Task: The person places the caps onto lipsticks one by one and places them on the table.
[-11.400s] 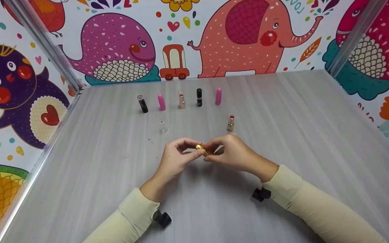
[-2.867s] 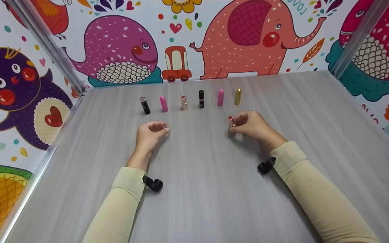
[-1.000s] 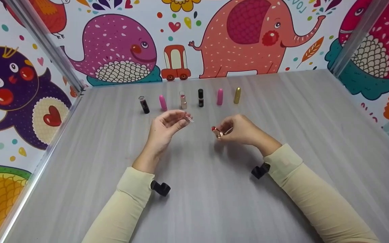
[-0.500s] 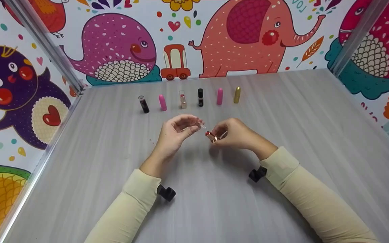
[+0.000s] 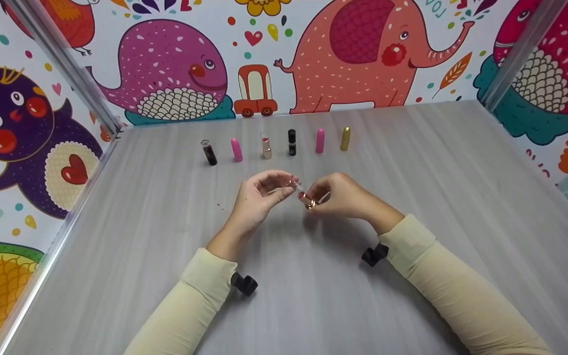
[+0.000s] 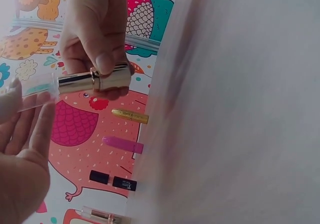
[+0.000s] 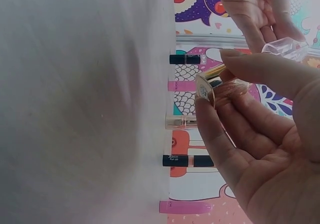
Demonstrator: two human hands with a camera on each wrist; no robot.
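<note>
Between finger and thumb my right hand grips the gold base of a lipstick, tilted with its red end toward the left hand. My left hand pinches a clear lipstick cap. In the left wrist view the cap's open end is right at the top of the gold lipstick tube, in line with it. From the right wrist view, the round bottom of the lipstick faces the camera, and the clear cap shows beyond my thumb.
Along the back stand a black lipstick with a clear top, a pink one, a gold one with a clear cap, a black one, another pink one and a gold one. Tiny red specks lie on the grey table.
The gold lipstick joined the row earlier. Since then my right hand lifted the red lipstick, my left hand picked up the clear cap, and both came together until cap and lipstick met.
</note>
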